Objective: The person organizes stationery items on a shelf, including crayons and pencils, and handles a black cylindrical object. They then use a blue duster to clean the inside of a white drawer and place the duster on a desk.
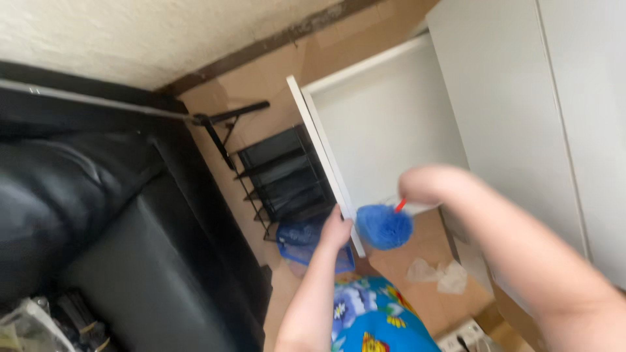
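Observation:
My left hand (336,229) grips the front edge of a white pulled-out drawer (378,124) near its lower corner. My right hand (427,184) is closed around the red handle of a fluffy blue duster (384,227); the duster's head hangs just beside the drawer's front edge, right of my left hand. The drawer's inside looks bare and white. The view is tilted and blurred by motion.
A white cabinet (535,111) stands at the right. A black tiered wire rack (283,176) and a blue basket (301,238) sit on the brown floor behind the drawer. A black sofa (98,215) fills the left. Crumpled paper (438,274) lies on the floor.

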